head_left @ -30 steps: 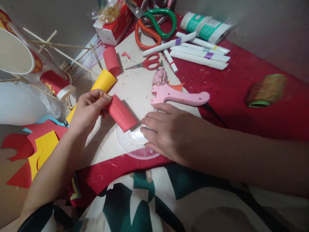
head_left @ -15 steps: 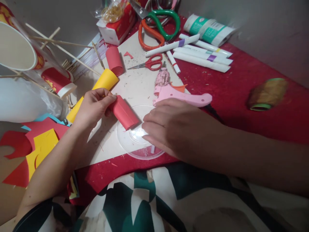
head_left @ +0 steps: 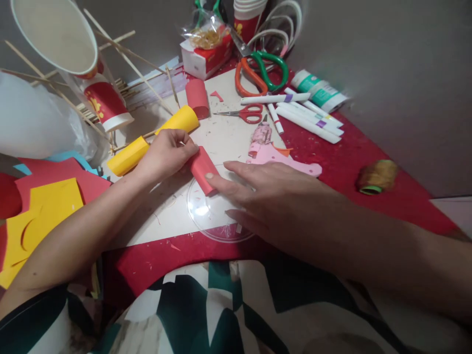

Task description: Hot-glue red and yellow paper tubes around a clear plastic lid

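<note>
My left hand (head_left: 165, 153) is closed round one end of a red paper tube (head_left: 202, 168), which lies tilted over the edge of a clear plastic disc (head_left: 212, 219) on the beige board (head_left: 224, 140). My right hand (head_left: 265, 194) lies over the disc with fingers stretched out, its fingertips touching the tube's lower end. A pink glue gun (head_left: 275, 155) lies just beyond my right hand.
A yellow paper tube (head_left: 153, 140) and a second red tube (head_left: 197, 97) lie behind my left hand. Scissors (head_left: 245, 113), white markers (head_left: 306, 115), paper cups (head_left: 106, 103) on sticks, cut red and yellow paper (head_left: 47, 196) and a twine spool (head_left: 376, 177) surround the board.
The view has tilted up and shifted. My right hand has slid left until its fingertips touch the red tube. My left hand keeps hold of the tube.
</note>
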`<move>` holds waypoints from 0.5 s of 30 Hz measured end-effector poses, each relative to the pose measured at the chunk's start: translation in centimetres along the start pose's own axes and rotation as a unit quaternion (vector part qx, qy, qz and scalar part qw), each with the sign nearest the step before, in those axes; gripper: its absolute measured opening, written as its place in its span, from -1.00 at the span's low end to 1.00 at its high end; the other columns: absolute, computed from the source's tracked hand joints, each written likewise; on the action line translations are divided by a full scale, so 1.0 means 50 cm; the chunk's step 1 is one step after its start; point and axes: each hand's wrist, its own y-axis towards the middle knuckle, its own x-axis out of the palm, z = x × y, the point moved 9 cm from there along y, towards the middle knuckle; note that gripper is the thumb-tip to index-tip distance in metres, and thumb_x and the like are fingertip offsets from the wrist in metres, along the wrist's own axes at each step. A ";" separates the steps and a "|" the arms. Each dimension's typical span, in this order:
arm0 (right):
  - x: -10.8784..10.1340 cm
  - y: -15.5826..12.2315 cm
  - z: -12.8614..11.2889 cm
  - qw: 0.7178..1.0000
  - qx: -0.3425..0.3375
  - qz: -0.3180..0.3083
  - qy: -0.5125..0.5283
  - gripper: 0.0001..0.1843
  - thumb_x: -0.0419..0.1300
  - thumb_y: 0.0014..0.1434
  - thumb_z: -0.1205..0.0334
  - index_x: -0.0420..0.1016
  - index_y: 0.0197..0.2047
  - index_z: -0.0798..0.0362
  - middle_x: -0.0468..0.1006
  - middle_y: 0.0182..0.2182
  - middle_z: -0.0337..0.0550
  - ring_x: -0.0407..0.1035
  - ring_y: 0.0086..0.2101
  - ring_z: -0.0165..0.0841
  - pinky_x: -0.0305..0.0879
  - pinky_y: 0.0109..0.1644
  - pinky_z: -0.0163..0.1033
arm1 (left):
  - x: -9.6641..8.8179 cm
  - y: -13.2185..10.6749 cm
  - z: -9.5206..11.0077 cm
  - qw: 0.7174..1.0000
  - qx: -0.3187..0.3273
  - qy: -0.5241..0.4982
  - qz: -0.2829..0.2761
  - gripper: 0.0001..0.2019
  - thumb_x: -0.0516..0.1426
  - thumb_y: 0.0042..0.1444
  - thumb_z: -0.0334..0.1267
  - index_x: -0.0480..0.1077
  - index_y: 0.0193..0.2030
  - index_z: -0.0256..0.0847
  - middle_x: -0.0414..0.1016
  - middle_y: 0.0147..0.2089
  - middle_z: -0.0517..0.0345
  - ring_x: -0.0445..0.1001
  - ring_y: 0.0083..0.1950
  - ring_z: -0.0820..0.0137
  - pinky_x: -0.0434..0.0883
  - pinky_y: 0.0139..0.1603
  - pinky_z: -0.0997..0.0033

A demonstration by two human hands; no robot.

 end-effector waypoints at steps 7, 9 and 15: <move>0.044 0.013 -0.016 0.994 -0.040 -0.002 -0.105 -0.38 0.11 0.42 0.28 0.16 0.49 0.11 0.24 0.42 0.47 0.51 0.08 0.03 0.42 -0.07 0.00 | 0.008 -0.008 0.011 0.999 -0.025 0.020 -0.012 -0.72 0.18 0.23 -0.46 0.34 -0.51 -0.21 0.33 -0.67 0.24 0.25 -0.64 0.52 0.13 -0.50 0.45; 0.053 0.013 -0.018 0.993 -0.052 -0.007 -0.109 -0.38 0.13 0.40 0.29 0.19 0.47 0.15 0.28 0.40 0.47 0.51 0.08 0.02 0.41 -0.07 -0.03 | 0.008 -0.012 0.016 0.999 -0.035 0.029 -0.016 -0.74 0.18 0.23 -0.47 0.35 -0.49 -0.22 0.31 -0.67 0.27 0.25 -0.64 0.53 0.13 -0.48 0.45; 0.051 0.013 -0.021 0.992 -0.058 0.004 -0.112 -0.39 0.16 0.36 0.29 0.26 0.44 0.18 0.41 0.33 0.42 0.53 0.06 -0.02 0.42 -0.07 -0.06 | 0.009 -0.015 0.017 0.999 -0.035 0.029 -0.022 -0.71 0.19 0.28 -0.42 0.36 -0.49 -0.20 0.30 -0.70 0.28 0.24 -0.65 0.52 0.13 -0.53 0.45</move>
